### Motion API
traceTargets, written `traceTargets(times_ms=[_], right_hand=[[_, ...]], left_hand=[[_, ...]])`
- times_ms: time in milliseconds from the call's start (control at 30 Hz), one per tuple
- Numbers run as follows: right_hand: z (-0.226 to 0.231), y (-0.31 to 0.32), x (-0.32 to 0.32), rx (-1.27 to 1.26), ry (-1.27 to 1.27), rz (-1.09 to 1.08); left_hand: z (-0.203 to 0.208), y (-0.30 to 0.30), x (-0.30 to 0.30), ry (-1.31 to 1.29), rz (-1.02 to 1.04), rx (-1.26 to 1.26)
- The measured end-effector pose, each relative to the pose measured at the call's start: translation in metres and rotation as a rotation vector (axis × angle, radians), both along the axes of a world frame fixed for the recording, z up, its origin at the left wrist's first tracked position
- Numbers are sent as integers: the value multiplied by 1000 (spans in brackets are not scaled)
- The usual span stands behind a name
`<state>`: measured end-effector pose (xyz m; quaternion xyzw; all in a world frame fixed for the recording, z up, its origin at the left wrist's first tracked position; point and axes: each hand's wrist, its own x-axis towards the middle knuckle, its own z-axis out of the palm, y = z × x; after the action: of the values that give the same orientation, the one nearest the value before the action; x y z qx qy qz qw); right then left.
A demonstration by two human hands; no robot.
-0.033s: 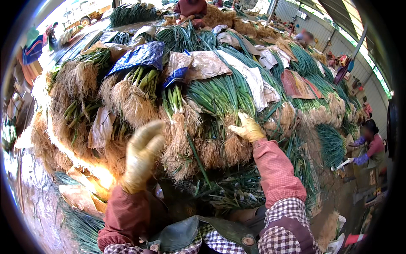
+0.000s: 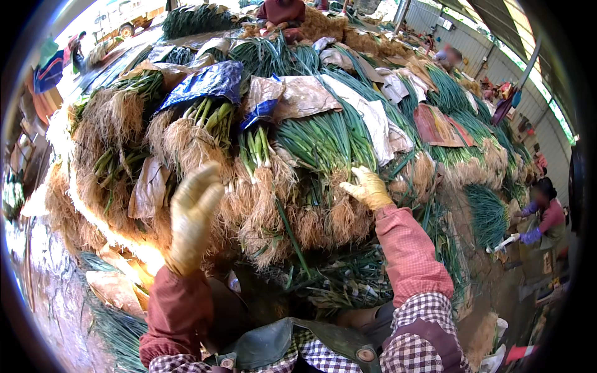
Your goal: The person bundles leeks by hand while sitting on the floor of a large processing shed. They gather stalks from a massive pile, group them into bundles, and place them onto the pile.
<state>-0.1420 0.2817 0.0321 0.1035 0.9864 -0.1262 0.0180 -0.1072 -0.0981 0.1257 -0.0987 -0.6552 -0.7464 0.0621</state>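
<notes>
My left hand point(image 2: 194, 217), in a worn yellowish glove, is raised in front of the pile with fingers apart and nothing in it. Motion blurs it slightly. My right hand point(image 2: 369, 189), gloved alike, reaches to the root end of a bunch of green onions point(image 2: 329, 140). Its thumb and fingers are apart at the edge of the bunch, and no grip on a stalk shows. Tan roots point(image 2: 266, 208) of several bunches hang over the front of the pile between my hands. Loose green leaves point(image 2: 339, 280) lie below, near my legs.
Blue sheeting point(image 2: 208, 85), brown paper point(image 2: 305, 96) and a white sack point(image 2: 367, 115) cover parts of the pile. At the right a person point(image 2: 550, 214) in purple sleeves works beside a bunch point(image 2: 488, 214). Another person point(image 2: 280, 13) sits behind the pile. A sunlit wet floor point(image 2: 53, 283) lies left.
My left hand has moved up and to the left, away from the hanging roots. My right hand has shifted very slightly to the right.
</notes>
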Motion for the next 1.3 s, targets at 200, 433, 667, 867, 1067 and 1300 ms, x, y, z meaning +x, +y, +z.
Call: traceTargets(times_ms=[200,433,667,867,1067,1300], right_hand=[[26,-86,-54,-292,539,359],[42,-179,-177,432,759,481],[52,-173,-250,500,784,662],[99,-194,-248,573,799,619],[166,-104,-223,535,795,579],[199,40,-165,395,930,387]], left_hand=[[-28,-99,-155,293,691,-476],[-52,-130,-244,95,715,-777],[-42,-132,-274,-45,684,-1142],[-48,-151,-283,-82,612,-954],[-17,-55,-234,221,312,-599],[6,122,-145,152,271,-533]])
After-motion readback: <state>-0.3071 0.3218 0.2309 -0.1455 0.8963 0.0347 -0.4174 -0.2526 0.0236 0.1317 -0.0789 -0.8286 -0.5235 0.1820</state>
